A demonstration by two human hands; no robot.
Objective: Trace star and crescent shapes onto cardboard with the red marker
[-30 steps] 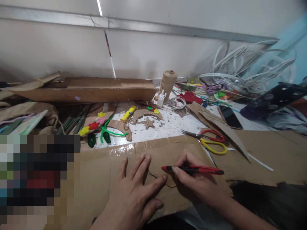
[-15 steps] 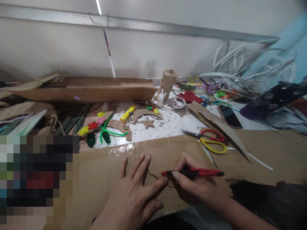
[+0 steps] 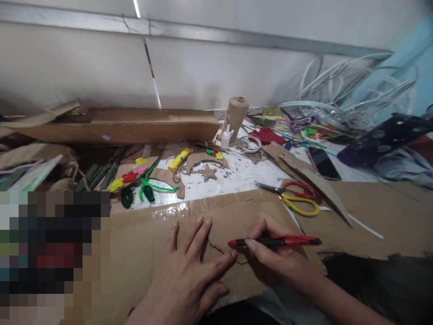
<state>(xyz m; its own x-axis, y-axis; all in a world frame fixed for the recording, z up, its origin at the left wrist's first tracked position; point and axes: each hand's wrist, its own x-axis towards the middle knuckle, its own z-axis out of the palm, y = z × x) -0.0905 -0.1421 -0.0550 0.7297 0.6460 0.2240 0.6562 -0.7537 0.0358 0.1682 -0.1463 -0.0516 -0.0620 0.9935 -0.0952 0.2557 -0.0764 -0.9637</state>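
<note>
Head view: both hands rest on a taped cardboard sheet [image 3: 142, 257] at a cluttered craft table.

The left hand [image 3: 184, 275] lies open, fingers spread flat on the sheet and gripping nothing, while the right hand [image 3: 277, 257] pinches a slim red-and-black tool [image 3: 280, 241], its tip just beside a dark jagged line [image 3: 216, 247] in the cardboard. Packing tape [image 3: 189, 210] runs along the sheet's far edge, beyond which lies a paint-spattered white tabletop [image 3: 243, 178]. Scissors [image 3: 297, 198] with red and yellow handles sit just past that edge, near the hand. A twine spool [image 3: 235, 118] stands well back by the white wall [image 3: 84, 67], and white plastic strips [image 3: 348, 85] are heaped at the right.
</note>
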